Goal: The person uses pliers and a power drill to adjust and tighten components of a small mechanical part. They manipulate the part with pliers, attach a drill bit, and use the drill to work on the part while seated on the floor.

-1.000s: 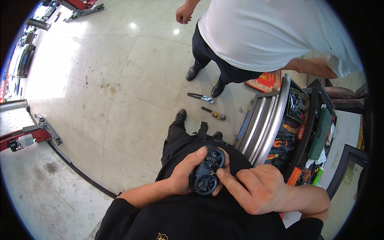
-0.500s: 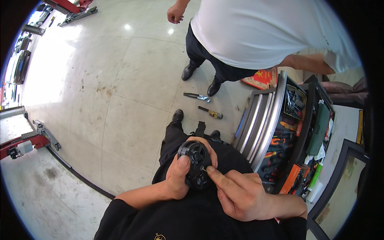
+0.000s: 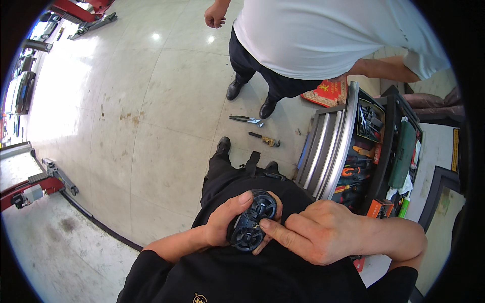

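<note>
In front of my body, my left hand point(image 3: 225, 216) is wrapped round a black oval plastic part point(image 3: 247, 237). Two round, spoked, wheel-like faces sit one above the other on its upper side. My right hand point(image 3: 323, 231) comes in from the right, thumb and index finger pinched at the middle of the part. A tiny shiny metal piece point(image 3: 256, 225) shows at those fingertips, between the two round faces; its kind is too small to make out. The fingers of my left hand under the part are mostly hidden.
A tool cabinet point(image 3: 337, 151) with an open drawer of pliers and screwdrivers stands at the right. Slip-joint pliers point(image 3: 245, 120) and a pipe wrench point(image 3: 264, 139) lie on the floor ahead. A person in a white shirt point(image 3: 313, 45) stands beyond. Red lift arms point(image 3: 43, 188) reach in from the left.
The black part has tilted, so its two round faces show more fully. My right hand has turned and its forearm has swung outward to the right, the fingertips staying at the part's middle.
</note>
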`<state>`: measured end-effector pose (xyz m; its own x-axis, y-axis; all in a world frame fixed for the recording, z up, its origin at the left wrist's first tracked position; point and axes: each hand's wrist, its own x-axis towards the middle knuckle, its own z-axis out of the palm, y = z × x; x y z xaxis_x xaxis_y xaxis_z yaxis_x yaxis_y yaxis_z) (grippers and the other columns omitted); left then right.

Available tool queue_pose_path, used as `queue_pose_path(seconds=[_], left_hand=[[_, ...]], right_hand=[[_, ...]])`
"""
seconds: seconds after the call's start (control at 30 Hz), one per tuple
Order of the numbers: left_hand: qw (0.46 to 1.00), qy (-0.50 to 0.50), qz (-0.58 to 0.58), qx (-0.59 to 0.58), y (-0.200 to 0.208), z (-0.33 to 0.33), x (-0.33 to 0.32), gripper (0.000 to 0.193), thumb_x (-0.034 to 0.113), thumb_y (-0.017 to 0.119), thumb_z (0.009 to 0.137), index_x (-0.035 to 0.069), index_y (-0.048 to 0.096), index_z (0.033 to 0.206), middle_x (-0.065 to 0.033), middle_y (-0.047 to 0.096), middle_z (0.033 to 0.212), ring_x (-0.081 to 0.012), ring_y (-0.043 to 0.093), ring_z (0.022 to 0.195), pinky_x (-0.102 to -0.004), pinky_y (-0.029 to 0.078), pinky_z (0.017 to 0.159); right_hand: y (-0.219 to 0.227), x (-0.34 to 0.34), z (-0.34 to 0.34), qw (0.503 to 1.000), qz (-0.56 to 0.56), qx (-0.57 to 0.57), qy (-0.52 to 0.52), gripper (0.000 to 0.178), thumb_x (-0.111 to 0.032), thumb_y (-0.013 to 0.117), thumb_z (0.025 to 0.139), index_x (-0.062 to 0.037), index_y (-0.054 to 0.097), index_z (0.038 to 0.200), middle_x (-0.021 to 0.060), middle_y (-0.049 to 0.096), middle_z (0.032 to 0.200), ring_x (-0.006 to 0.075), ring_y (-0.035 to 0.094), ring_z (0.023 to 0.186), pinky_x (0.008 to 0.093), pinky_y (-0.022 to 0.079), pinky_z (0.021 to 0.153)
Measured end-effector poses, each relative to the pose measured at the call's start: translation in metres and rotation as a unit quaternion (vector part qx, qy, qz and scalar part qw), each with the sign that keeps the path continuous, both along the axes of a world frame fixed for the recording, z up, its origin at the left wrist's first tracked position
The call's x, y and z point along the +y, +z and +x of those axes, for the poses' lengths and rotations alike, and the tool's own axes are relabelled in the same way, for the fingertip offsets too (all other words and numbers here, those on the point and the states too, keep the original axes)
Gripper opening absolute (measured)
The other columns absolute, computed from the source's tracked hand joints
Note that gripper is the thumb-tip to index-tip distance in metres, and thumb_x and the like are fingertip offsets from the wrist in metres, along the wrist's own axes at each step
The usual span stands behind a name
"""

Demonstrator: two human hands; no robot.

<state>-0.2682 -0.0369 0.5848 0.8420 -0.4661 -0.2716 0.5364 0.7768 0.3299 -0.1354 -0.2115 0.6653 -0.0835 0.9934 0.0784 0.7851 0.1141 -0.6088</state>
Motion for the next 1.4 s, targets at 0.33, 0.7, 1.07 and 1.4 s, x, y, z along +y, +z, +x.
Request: queue_pose_path(seconds=[0.33,0.7,1.07,1.4], left_hand=[[0.989,-0.138,-0.022,0.046,0.000,0.008,0.011,0.062,0.051,0.035,0.097,-0.005,0.053,0.116,-0.0135,0.058,0.072,-0.0203,0.055,0.052,-0.0278,0.045,0.045],[0.904,0.207,0.325,-0.187,-0.010,0.018,0.009,0.044,0.038,0.049,0.097,-0.003,0.050,0.114,-0.0110,0.061,0.088,-0.0152,0.060,0.073,-0.0277,0.048,0.069],[0.604,0.412,0.585,-0.350,-0.049,0.019,0.007,0.056,0.036,0.074,0.077,-0.005,0.053,0.109,-0.0183,0.063,0.091,-0.0280,0.063,0.075,-0.0352,0.051,0.068],[0.573,0.548,0.479,-0.376,-0.068,0.023,0.006,0.078,0.057,0.071,0.082,0.002,0.035,0.123,-0.0225,0.052,0.109,-0.0297,0.061,0.093,-0.0423,0.059,0.077]], right_hand=[[-0.001,0.010,0.012,0.994,0.016,-0.049,0.096,0.038,-0.012,0.064,0.078,0.0085,0.067,0.110,0.0037,0.049,0.062,0.0127,0.055,0.047,0.0282,0.043,0.037],[0.031,0.038,0.025,0.991,-0.117,-0.064,0.005,0.029,-0.014,0.068,0.072,0.0024,0.063,0.095,0.0054,0.051,0.065,0.0204,0.058,0.050,0.0330,0.045,0.044],[0.029,0.045,-0.026,0.943,-0.138,-0.301,-0.039,0.031,-0.007,0.064,0.074,0.0131,0.066,0.098,0.0028,0.045,0.062,0.0122,0.051,0.049,0.0274,0.037,0.040],[0.008,0.043,-0.055,0.959,-0.044,-0.043,-0.276,0.048,0.001,0.067,0.070,0.0100,0.062,0.117,0.0059,0.047,0.071,0.0164,0.052,0.052,0.0297,0.042,0.044]])
